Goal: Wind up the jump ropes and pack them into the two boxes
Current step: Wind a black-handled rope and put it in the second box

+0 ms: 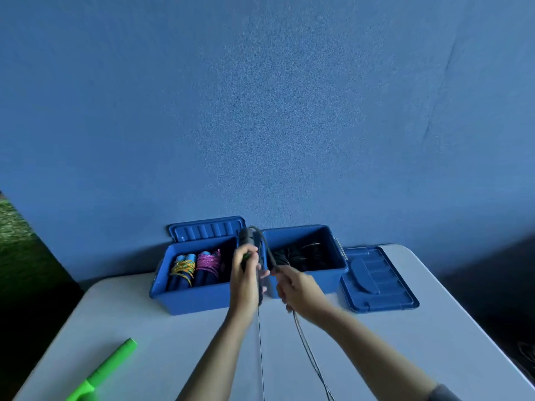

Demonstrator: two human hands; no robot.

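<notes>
My left hand grips a pair of dark grey jump rope handles, held upright in front of the two blue boxes. My right hand pinches the dark rope, which loops over from the handle tops. The thin cord trails from my right hand down toward me across the table. The left blue box holds wound ropes, one yellow and one pink, on dark blue handles. The right blue box holds dark coiled ropes.
One blue lid leans on the wall behind the left box. Another lid lies flat to the right of the right box. A bright green handle lies at the front left of the white table. A blue wall rises behind.
</notes>
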